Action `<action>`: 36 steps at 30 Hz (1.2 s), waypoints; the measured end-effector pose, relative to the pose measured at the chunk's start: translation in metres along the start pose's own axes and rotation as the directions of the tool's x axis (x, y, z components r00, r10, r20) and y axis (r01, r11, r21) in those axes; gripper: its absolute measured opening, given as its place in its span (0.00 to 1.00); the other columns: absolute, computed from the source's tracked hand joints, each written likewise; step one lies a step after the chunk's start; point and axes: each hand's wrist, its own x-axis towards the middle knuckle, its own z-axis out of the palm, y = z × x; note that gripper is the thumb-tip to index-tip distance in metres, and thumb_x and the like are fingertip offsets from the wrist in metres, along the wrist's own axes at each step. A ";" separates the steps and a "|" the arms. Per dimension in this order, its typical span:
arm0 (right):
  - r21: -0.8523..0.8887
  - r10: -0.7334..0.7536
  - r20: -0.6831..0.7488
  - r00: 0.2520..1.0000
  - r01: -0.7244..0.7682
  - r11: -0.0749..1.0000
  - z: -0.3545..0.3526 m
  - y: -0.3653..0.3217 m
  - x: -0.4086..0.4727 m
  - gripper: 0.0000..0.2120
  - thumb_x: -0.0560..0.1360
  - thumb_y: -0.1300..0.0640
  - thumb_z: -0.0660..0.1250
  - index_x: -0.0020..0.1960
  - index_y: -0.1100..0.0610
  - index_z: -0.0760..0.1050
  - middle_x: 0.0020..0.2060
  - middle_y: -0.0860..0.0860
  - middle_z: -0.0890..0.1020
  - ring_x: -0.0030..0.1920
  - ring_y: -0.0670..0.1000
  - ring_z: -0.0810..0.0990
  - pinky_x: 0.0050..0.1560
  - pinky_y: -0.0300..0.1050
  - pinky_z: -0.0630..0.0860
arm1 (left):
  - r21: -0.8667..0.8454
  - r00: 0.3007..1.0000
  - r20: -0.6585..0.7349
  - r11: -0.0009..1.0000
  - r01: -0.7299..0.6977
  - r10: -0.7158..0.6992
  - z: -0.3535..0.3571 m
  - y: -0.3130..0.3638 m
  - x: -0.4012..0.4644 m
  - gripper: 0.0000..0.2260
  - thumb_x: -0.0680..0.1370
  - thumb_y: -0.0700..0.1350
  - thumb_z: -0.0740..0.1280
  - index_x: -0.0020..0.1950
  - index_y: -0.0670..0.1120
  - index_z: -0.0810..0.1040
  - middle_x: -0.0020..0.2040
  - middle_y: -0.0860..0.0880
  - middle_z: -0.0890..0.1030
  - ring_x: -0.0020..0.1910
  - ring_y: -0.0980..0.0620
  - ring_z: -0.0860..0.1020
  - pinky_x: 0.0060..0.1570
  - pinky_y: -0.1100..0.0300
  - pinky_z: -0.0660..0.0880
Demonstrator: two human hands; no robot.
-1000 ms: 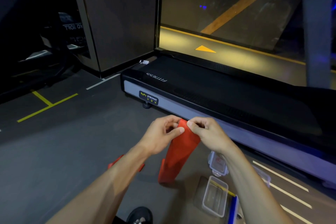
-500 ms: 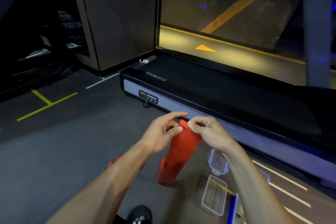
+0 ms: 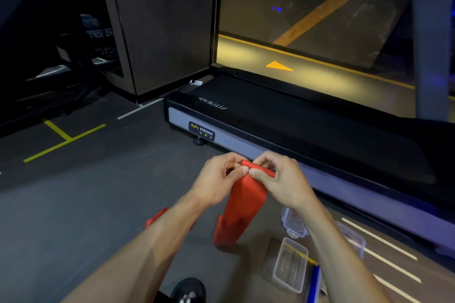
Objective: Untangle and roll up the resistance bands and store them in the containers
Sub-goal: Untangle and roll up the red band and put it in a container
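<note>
Your left hand (image 3: pixel 218 181) and right hand (image 3: pixel 279 179) both pinching the red band's (image 3: pixel 240 206) rolled top edge — long axis hanging toward 7 o'clock, clear container (image 3: pixel 290 264) at 5 o'clock.

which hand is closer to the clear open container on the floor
Right. The right hand pinches the red band above and just left of the clear container; the left hand grips the same band end farther left.

I'm looking at a gym floor: a treadmill (image 3: pixel 307 135) badged "Body Strong Fitness" ahead, yellow tape lines (image 3: pixel 61 138) on dark rubber flooring (image 3: pixel 86 204) at left.
</note>
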 end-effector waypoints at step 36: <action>0.114 0.107 0.025 0.994 -0.110 0.987 0.005 0.007 0.003 0.04 0.78 0.55 0.72 0.45 0.49 0.79 0.39 0.48 0.83 0.40 0.47 0.81 0.45 0.47 0.77 | -0.009 0.999 0.051 1.000 0.001 -0.001 -0.002 0.002 0.000 0.11 0.81 0.40 0.69 0.63 0.47 0.79 0.41 0.57 0.82 0.46 0.57 0.81 0.61 0.48 0.77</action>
